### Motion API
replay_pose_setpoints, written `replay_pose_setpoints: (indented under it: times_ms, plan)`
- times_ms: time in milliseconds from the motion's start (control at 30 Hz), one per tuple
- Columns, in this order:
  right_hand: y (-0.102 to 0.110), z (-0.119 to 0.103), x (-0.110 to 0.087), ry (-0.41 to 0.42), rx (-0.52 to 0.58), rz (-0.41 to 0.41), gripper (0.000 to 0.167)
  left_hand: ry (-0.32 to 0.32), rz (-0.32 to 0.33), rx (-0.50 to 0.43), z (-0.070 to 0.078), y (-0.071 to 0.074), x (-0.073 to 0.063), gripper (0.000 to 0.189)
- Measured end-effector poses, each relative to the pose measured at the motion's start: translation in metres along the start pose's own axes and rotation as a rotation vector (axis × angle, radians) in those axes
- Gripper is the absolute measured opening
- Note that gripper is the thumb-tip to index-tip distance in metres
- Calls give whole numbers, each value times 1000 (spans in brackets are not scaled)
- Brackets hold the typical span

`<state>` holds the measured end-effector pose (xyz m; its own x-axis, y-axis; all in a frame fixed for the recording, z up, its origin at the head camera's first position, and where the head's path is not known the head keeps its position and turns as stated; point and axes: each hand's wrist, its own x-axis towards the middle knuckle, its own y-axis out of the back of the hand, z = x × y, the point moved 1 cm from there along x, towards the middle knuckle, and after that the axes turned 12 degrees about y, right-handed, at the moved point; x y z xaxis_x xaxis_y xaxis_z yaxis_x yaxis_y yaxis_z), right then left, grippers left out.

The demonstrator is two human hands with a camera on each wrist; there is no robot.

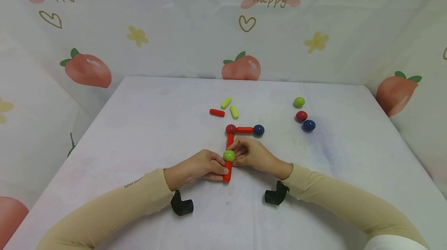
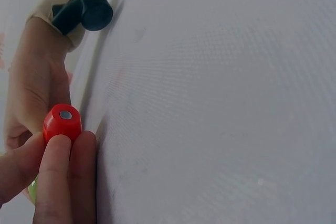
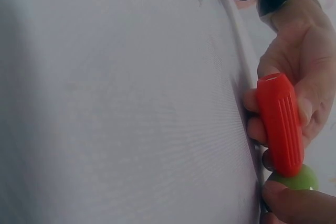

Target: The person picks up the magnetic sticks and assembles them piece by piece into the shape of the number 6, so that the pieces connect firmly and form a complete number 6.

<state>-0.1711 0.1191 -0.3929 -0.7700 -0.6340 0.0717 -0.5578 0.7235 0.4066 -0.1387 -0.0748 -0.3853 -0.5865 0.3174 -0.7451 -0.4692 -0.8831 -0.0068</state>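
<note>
My left hand (image 1: 199, 165) pinches a red ribbed rod (image 1: 227, 172) between thumb and fingers. A grey disc (image 2: 65, 115) shows on the rod's near end in the left wrist view. The rod's far end meets a green ball (image 1: 229, 156). My right hand (image 1: 257, 154) grips the ball's right side with its fingers and thumb. Beyond the ball, a second red rod (image 1: 230, 140) runs up to a red ball (image 1: 231, 129), partly hidden by my right fingers. From there a third red rod (image 1: 245, 130) reaches right to a dark blue ball (image 1: 259, 130).
Behind the joined pieces lie a loose red rod (image 1: 217, 113) and two yellow-green rods, one further back (image 1: 226, 103) and one nearer (image 1: 234, 112). Loose green (image 1: 299, 102), red (image 1: 301, 116) and blue balls (image 1: 309, 125) sit at the back right of the white-covered table (image 1: 157, 106).
</note>
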Motion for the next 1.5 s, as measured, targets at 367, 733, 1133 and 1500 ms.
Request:
replay_pose_setpoints:
  times_ms: [367,733,1133,1500]
  plan:
    - [0,3,1,-2,3,-5,35,-7,4,-22,-3,0,1,20]
    - [1,4,1,18,10,-7,34,-7,-6,-37,-3,0,-1,22]
    - [1,4,0,5,22,-4,34,-12,-14,-44,-3,-1,-3,21]
    - [1,4,1,4,23,-11,34,-8,-1,-55,-3,-1,-2,22]
